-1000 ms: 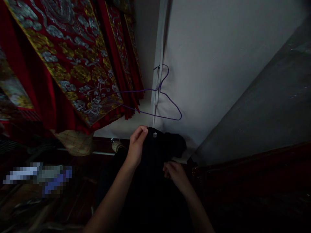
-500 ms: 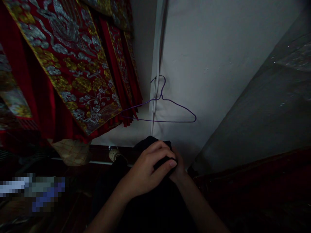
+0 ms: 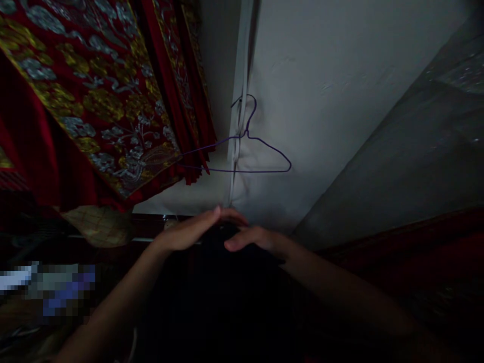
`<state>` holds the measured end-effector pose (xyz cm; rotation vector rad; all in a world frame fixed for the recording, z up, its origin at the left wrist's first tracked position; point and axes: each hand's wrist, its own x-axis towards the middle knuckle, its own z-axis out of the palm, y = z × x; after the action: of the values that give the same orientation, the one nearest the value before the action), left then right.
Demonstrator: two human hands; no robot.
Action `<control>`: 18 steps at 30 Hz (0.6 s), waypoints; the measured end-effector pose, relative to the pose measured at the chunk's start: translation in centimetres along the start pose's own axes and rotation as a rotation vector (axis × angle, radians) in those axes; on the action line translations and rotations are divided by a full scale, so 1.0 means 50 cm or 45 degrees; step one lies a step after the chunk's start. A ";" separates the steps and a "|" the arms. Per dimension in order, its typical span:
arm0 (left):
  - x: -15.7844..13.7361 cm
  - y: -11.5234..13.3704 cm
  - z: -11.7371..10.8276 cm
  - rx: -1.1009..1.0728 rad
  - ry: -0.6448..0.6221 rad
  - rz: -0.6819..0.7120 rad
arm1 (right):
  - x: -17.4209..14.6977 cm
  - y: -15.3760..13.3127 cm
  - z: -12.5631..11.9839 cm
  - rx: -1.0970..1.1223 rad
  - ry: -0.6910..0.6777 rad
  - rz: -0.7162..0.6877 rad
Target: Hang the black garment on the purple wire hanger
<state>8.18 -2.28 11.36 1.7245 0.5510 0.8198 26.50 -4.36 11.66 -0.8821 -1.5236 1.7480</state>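
Observation:
A black, cloth-like bundle (image 3: 221, 234) sits between my two hands, low in the middle of the head view; its outline melts into the dark below. My left hand (image 3: 192, 228) curves over its left side and top, thumb along the near edge. From the right, my right hand (image 3: 257, 238) closes on it with the thumb on top and pointing left. The far fingers of both hands are partly hidden and dim. Beyond them a purple wire hanger (image 3: 264, 171) hangs with nothing on it, its left end against red cloth.
Red embroidered garments (image 3: 109, 106) hang at the left, above a checked cloth bundle (image 3: 100, 227). A pale strip (image 3: 242, 55) runs down the white wall (image 3: 310, 75). A grey plastic-like sheet (image 3: 408, 146) covers the right side. Blurred items (image 3: 49, 290) lie at lower left.
My hands have moved apart, from overlapping to either side of the black cloth, the left one going left. The view has shifted, so the hanger and garments appear higher and further left.

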 end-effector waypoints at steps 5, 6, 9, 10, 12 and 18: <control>-0.062 -0.084 0.012 0.376 -0.178 -0.062 | -0.008 0.009 -0.023 -0.088 -0.747 0.598; -0.074 -0.093 0.005 0.463 -0.202 -0.073 | -0.010 0.017 -0.029 -0.151 -0.735 0.589; -0.099 -0.099 -0.022 0.712 -0.133 -0.103 | -0.012 0.040 -0.047 -0.467 -0.572 0.317; -0.103 -0.093 -0.028 0.758 -0.064 -0.108 | -0.009 0.046 -0.053 -0.581 -0.469 0.156; -0.106 -0.071 -0.031 0.759 0.091 -0.096 | 0.001 0.058 -0.066 -0.725 -0.214 -0.154; -0.077 -0.009 -0.004 0.521 0.283 -0.048 | 0.052 0.068 -0.096 -0.438 0.158 -0.261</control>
<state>5.52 -4.78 10.00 1.9958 0.9517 0.9232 28.86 0.05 7.64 -0.9425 -1.7917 1.2846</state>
